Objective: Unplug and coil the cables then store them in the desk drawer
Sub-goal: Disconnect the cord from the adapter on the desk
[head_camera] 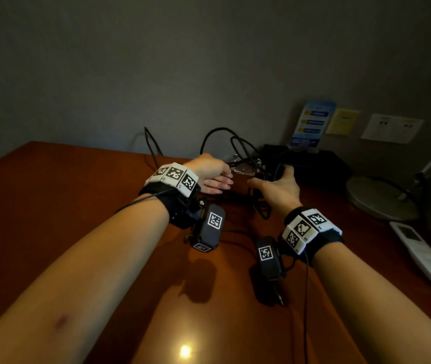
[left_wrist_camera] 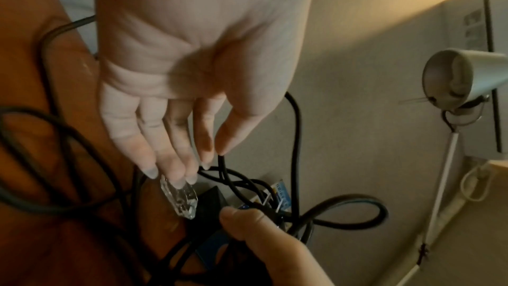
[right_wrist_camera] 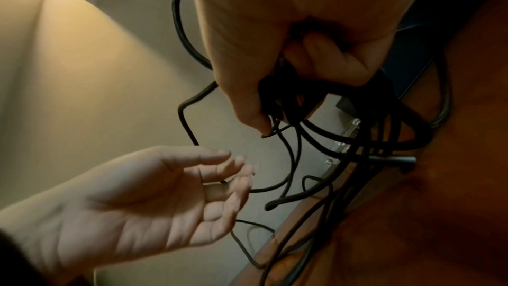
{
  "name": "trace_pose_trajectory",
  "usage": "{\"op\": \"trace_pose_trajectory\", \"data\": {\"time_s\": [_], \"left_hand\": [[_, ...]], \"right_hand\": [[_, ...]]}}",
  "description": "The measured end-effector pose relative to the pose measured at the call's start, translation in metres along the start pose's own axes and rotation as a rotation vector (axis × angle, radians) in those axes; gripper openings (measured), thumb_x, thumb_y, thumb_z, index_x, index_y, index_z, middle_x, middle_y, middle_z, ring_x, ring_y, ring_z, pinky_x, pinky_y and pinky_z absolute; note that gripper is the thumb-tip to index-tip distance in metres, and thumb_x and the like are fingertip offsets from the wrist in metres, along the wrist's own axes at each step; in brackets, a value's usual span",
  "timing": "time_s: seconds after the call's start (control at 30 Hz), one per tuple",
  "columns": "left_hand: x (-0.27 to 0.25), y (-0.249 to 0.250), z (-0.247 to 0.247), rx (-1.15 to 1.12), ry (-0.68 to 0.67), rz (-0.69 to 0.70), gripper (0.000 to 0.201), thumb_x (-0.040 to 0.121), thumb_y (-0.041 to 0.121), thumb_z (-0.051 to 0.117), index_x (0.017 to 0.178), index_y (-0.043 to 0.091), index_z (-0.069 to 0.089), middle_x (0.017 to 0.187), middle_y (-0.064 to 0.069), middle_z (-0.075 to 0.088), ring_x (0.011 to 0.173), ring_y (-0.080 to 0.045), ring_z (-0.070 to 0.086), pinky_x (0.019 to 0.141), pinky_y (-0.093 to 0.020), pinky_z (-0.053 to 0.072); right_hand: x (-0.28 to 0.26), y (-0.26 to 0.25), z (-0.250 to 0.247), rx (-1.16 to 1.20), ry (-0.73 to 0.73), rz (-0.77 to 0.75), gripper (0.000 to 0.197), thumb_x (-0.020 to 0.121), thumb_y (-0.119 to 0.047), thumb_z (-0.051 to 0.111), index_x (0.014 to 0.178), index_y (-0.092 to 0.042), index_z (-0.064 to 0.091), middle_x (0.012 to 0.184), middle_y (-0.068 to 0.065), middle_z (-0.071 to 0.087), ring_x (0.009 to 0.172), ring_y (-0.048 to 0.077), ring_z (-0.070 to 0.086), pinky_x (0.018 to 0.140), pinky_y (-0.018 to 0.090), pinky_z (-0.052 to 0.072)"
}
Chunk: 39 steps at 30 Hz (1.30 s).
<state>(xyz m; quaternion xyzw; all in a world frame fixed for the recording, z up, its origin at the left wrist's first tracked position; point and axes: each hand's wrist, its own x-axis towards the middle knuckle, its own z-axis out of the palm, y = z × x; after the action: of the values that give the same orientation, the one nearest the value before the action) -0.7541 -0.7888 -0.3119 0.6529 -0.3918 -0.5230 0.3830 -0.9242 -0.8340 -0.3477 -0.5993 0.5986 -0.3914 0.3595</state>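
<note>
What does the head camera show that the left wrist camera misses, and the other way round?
Only the head view shows the white remote control on the desk, the lamp's round base, the blue leaflet and both marker wristbands.

Only the left wrist view shows the lamp's metal shade and the left hand's open palm, fingers straight.

Both show the right hand gripping the bundle of black cables and a clear glass object by the left fingertips.
</note>
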Motion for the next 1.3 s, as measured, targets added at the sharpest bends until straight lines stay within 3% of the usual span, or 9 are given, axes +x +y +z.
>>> {"op": "trace_pose_trajectory", "data": {"time_s": [0.33, 0.47, 0.63, 0.77, 0.87, 0.93, 1.03, 1.17, 1.3], "left_hand": [[0.016, 0.061, -0.030, 0.328, 0.093, -0.002, 0.016, 0.100, 0.018, 0.048, 0.094, 0.010, 0.062, 0.084, -0.001, 0.069, 0.071, -0.010, 0.065, 0.067, -0.025, 0.055], [0.013, 0.074, -0.039, 0.496, 0.050, -0.027, 0.016, 0.098, 0.017, 0.053, 0.091, 0.006, 0.063, 0.084, -0.004, 0.069, 0.072, -0.013, 0.065, 0.074, -0.029, 0.056], [0.008, 0.075, -0.042, 0.637, 0.049, -0.041, 0.014, 0.095, 0.017, 0.056, 0.090, 0.006, 0.063, 0.079, -0.005, 0.067, 0.065, -0.015, 0.066, 0.058, -0.025, 0.056], [0.007, 0.052, -0.031, 0.469, 0.081, 0.021, 0.019, 0.095, 0.014, 0.055, 0.107, 0.001, 0.060, 0.080, -0.007, 0.063, 0.062, -0.013, 0.063, 0.054, -0.025, 0.058], [0.000, 0.019, -0.026, 0.256, 0.146, 0.109, 0.023, 0.094, 0.012, 0.054, 0.115, 0.004, 0.060, 0.090, -0.006, 0.064, 0.072, -0.016, 0.062, 0.062, -0.028, 0.058], [-0.004, -0.007, -0.023, 0.064, 0.155, 0.156, 0.022, 0.095, 0.014, 0.055, 0.115, 0.010, 0.061, 0.101, -0.005, 0.068, 0.082, -0.018, 0.066, 0.071, -0.031, 0.057], [-0.013, -0.042, -0.019, -0.207, 0.121, 0.169, 0.020, 0.097, 0.015, 0.056, 0.116, 0.010, 0.061, 0.114, -0.008, 0.068, 0.102, -0.026, 0.067, 0.081, -0.038, 0.057], [-0.016, -0.071, -0.010, -0.339, 0.095, 0.175, 0.031, 0.093, 0.013, 0.061, 0.124, 0.014, 0.061, 0.122, -0.006, 0.066, 0.114, -0.021, 0.061, 0.083, -0.034, 0.054], [-0.019, -0.085, -0.004, -0.322, 0.039, 0.239, 0.023, 0.094, 0.017, 0.062, 0.117, 0.014, 0.061, 0.112, -0.007, 0.070, 0.096, -0.013, 0.067, 0.076, -0.024, 0.055]], "right_hand": [[0.034, -0.050, 0.032, -0.035, -0.205, 0.072, 0.096, 0.063, -0.033, 0.087, 0.139, -0.013, 0.033, 0.132, 0.010, 0.053, 0.120, 0.030, 0.054, 0.095, 0.038, 0.051], [0.037, -0.060, 0.039, -0.048, -0.286, 0.155, 0.109, 0.058, -0.035, 0.088, 0.144, -0.010, 0.026, 0.136, 0.011, 0.049, 0.120, 0.031, 0.052, 0.081, 0.035, 0.052], [0.028, -0.061, 0.046, 0.051, -0.246, 0.176, 0.110, 0.064, -0.028, 0.088, 0.148, -0.006, 0.020, 0.134, 0.011, 0.051, 0.117, 0.028, 0.055, 0.079, 0.031, 0.050], [0.013, -0.057, 0.056, 0.172, -0.228, 0.183, 0.113, 0.066, -0.026, 0.085, 0.149, -0.016, 0.010, 0.131, 0.013, 0.054, 0.113, 0.031, 0.058, 0.084, 0.038, 0.055], [-0.001, -0.048, 0.058, 0.281, -0.265, 0.146, 0.110, 0.063, -0.020, 0.083, 0.146, -0.025, 0.011, 0.123, 0.012, 0.058, 0.107, 0.033, 0.062, 0.082, 0.050, 0.058], [-0.006, -0.041, 0.054, 0.324, -0.306, 0.106, 0.107, 0.063, -0.014, 0.084, 0.144, -0.027, 0.016, 0.121, 0.009, 0.060, 0.100, 0.028, 0.064, 0.076, 0.043, 0.060], [-0.013, -0.031, 0.048, 0.320, -0.320, 0.037, 0.096, 0.072, -0.010, 0.079, 0.144, -0.030, 0.019, 0.119, 0.008, 0.061, 0.073, 0.016, 0.058, 0.047, 0.024, 0.048], [-0.026, -0.019, 0.051, 0.356, -0.274, -0.012, 0.088, 0.075, -0.010, 0.077, 0.143, -0.031, 0.024, 0.113, 0.005, 0.061, 0.077, 0.017, 0.061, 0.052, 0.025, 0.046], [-0.032, -0.009, 0.056, 0.420, -0.230, -0.053, 0.088, 0.074, -0.006, 0.078, 0.142, -0.032, 0.028, 0.113, 0.007, 0.063, 0.076, 0.015, 0.063, 0.052, 0.023, 0.048]]}}
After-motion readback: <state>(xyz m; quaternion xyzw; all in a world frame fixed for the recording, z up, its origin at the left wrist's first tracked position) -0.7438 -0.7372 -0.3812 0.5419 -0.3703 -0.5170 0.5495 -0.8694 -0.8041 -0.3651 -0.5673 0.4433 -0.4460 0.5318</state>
